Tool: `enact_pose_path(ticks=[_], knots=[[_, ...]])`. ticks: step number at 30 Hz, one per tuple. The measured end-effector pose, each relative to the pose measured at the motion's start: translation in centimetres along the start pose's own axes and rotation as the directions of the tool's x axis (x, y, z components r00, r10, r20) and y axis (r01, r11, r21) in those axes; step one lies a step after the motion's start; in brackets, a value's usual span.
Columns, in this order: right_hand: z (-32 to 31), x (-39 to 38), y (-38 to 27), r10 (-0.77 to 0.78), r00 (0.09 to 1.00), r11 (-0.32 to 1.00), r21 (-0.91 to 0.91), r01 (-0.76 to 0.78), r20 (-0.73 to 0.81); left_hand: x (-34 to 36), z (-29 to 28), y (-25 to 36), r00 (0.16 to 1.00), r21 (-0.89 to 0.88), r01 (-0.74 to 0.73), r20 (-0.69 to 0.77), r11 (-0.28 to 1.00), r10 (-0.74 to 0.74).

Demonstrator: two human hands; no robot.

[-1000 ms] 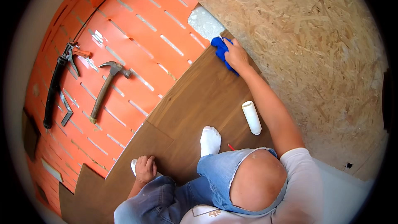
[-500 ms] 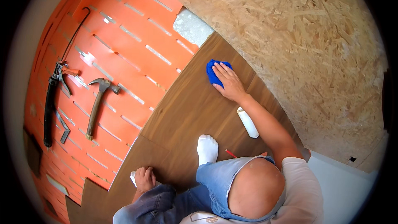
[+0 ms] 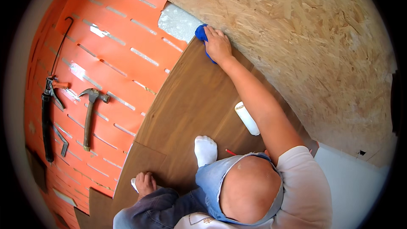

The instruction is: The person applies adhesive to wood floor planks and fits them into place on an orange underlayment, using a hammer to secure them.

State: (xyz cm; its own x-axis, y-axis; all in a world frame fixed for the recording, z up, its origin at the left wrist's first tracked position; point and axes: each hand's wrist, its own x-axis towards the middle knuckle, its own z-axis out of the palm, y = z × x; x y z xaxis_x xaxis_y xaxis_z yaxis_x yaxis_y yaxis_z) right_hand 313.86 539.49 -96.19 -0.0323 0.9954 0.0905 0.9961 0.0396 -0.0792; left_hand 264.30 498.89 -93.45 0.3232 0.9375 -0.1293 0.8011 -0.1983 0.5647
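At the far end of the brown wood-look floor planks [image 3: 182,101], my right hand [image 3: 218,46] presses down on a bunched blue cloth [image 3: 202,33]. The cloth lies by the corner where the planks meet the chipboard wall, and part of it shows beside my palm. My left hand [image 3: 146,183] is down at the lower left, near the plank edge, over a white-socked foot [image 3: 134,184]. Its fingers are bent and close together; what lies under them is hidden. My other white-socked foot [image 3: 205,149] rests flat on the planks.
Left of the planks, orange slotted underlay [image 3: 123,46] carries a claw hammer [image 3: 90,116], a black caulking gun [image 3: 47,118] and a bent metal bar [image 3: 62,138]. A white cylinder [image 3: 246,119] and red pencil [image 3: 230,152] lie near my right arm. A chipboard wall [image 3: 305,46] rises at right.
My right hand has slid the blue cloth farther away and left, up to the plank corner by the wall. My left hand stays by the foot. The view has shifted slightly.
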Motion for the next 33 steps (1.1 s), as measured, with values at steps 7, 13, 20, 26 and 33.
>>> enact_pose_path(ticks=[7,13,20,26,33], knots=[[-1.3,-10.0,4.6,0.173,0.984,0.979,-0.113,-0.169,0.031,-0.6,-0.1,-1.2,0.999,-0.063,-0.044,-0.022,0.997,0.043],[-1.1,-9.5,0.1,-0.121,0.991,0.993,0.001,0.122,0.05,-0.2,-0.1,-1.6,0.998,-0.08,-0.058,-0.006,0.995,0.058],[-1.0,-4.0,-3.8,-0.103,0.99,0.993,0.07,0.097,0.094,0.2,-0.8,-0.3,1.0,-0.018,0.005,0.026,1.0,-0.005],[-0.5,-4.0,-4.6,-0.222,0.972,0.967,-0.113,0.23,0.081,-0.7,-0.3,-1.1,1.0,-0.039,-0.003,0.001,0.999,0.003],[0.1,-5.2,-6.3,-0.216,0.974,0.976,0.056,0.212,0.076,-0.7,-0.4,-1.1,1.0,-0.04,-0.006,0.001,0.999,0.006]])
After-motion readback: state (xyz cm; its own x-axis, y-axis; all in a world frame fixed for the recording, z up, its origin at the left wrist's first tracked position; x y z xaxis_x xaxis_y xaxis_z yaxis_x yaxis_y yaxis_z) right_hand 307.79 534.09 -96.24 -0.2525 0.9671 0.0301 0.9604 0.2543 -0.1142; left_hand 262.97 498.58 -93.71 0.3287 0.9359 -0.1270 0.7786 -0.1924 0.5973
